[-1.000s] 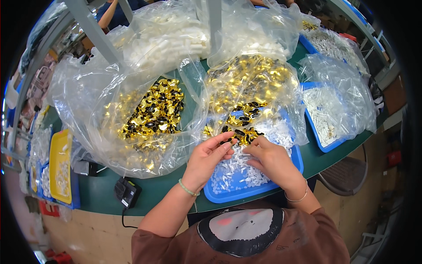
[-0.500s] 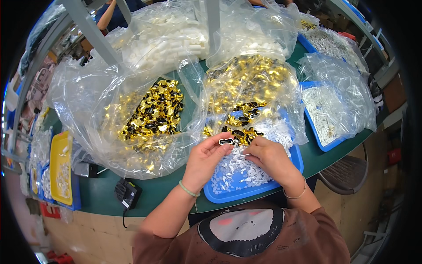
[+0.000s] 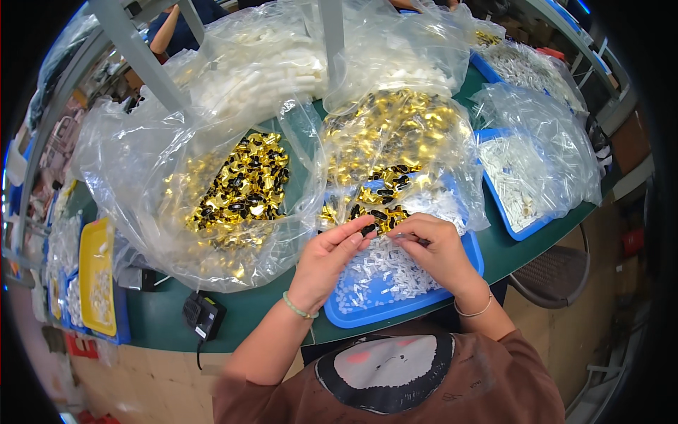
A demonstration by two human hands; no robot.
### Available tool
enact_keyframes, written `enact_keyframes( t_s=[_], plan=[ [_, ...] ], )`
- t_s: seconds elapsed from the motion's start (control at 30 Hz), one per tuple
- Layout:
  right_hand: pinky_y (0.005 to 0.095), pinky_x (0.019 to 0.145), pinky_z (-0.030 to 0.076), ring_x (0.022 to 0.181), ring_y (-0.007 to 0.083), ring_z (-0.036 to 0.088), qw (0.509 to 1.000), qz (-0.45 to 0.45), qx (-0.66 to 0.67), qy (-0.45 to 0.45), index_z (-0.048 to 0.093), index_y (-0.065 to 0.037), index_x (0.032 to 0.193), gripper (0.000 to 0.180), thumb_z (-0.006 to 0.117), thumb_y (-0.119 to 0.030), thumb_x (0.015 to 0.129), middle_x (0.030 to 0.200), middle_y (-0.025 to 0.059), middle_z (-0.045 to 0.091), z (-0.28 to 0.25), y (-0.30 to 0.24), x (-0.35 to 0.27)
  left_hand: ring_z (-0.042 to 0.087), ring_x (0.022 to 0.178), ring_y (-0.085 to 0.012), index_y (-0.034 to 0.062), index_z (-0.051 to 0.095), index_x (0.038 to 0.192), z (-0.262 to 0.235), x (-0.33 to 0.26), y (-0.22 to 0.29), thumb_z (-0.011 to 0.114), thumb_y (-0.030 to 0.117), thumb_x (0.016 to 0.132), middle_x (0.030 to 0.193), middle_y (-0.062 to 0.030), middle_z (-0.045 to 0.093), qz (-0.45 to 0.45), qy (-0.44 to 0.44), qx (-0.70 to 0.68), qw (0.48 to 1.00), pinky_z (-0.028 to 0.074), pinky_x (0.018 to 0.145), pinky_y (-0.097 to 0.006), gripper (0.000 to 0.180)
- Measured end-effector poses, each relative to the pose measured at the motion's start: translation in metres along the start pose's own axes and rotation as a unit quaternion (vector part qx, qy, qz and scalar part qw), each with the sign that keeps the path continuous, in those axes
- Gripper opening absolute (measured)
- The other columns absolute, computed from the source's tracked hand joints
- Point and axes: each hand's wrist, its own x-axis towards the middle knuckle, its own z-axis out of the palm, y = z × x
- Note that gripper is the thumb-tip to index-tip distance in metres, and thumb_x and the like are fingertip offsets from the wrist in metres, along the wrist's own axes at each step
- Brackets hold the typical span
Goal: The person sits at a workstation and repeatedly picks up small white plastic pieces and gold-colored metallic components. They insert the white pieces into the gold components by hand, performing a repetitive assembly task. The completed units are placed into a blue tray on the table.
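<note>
My left hand (image 3: 326, 260) pinches a small black oval piece (image 3: 368, 230) between thumb and fingertips, over the far part of a blue tray (image 3: 395, 311). Close beside it on the right, my right hand (image 3: 439, 253) is closed, with a small dark piece (image 3: 423, 242) showing at its fingers; its kind is too small to tell. Small white plastic parts (image 3: 385, 272) fill the tray below both hands. Just beyond the fingertips lie gold-and-black pieces (image 3: 385, 191), spilling from a clear plastic bag (image 3: 402, 134).
Another clear bag (image 3: 134, 169) of gold-and-black pieces lies open on the left. White parts fill a blue tray (image 3: 512, 187) at right. A yellow tray (image 3: 97, 283) and a black boxy device (image 3: 203, 316) are at left. A grey post (image 3: 330, 42) stands behind; a chair (image 3: 554, 275) is at right.
The black oval piece in my left hand has turned, its ringed face no longer showing. My right hand has shifted slightly, and a dark piece now shows at its fingers.
</note>
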Motion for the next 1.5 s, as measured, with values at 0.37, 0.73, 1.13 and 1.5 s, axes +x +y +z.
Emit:
enact_keyframes(
  t_s=[0.37,0.73,1.13,1.5],
  plan=[
    [0.0287,0.063,0.051,0.07,0.0206,0.064,0.999,-0.003,-0.018,0.026,0.065,0.001,0.092,0.011,0.07,-0.004,0.083,0.084,0.0102,0.063,0.003,0.002,0.003,0.059,0.117,-0.018,-0.0017,0.049,0.136,0.001,0.002,-0.001,0.056,0.008,0.097,0.136,-0.0127,0.054,-0.02,-0.026,0.014,0.999,0.049,0.097,-0.028,0.04],
    [0.0285,0.058,0.048,0.064,0.0179,0.061,0.999,-0.019,-0.015,0.024,0.065,-0.001,0.092,0.013,0.071,-0.001,0.081,0.082,0.0091,0.062,0.009,0.002,0.0,0.058,0.112,-0.0136,-0.0006,0.047,0.137,0.003,0.003,-0.011,0.056,0.012,0.098,0.128,-0.0077,0.058,-0.018,-0.028,-0.002,0.999,0.05,0.096,-0.03,0.042],
    [0.0291,0.058,0.048,0.065,0.0196,0.061,0.998,-0.042,-0.037,0.038,0.065,-0.003,0.096,0.015,0.069,-0.002,0.081,0.082,0.0087,0.061,0.018,0.006,0.0,0.061,0.102,-0.0101,0.0008,0.058,0.128,-0.001,0.003,-0.012,0.056,0.008,0.098,0.118,-0.006,0.063,-0.102,-0.017,-0.068,0.992,0.053,0.089,-0.025,0.031],
    [0.0334,0.06,0.05,0.07,0.024,0.064,0.993,-0.036,-0.093,0.062,0.067,-0.008,0.096,0.021,0.068,-0.002,0.076,0.082,0.0075,0.06,0.007,-0.005,0.0,0.058,0.115,-0.0165,0.0011,0.051,0.134,-0.006,0.005,-0.008,0.053,0.007,0.099,0.127,-0.0083,0.059,-0.077,-0.035,-0.118,0.989,0.05,0.099,-0.028,0.036]
  ],
)
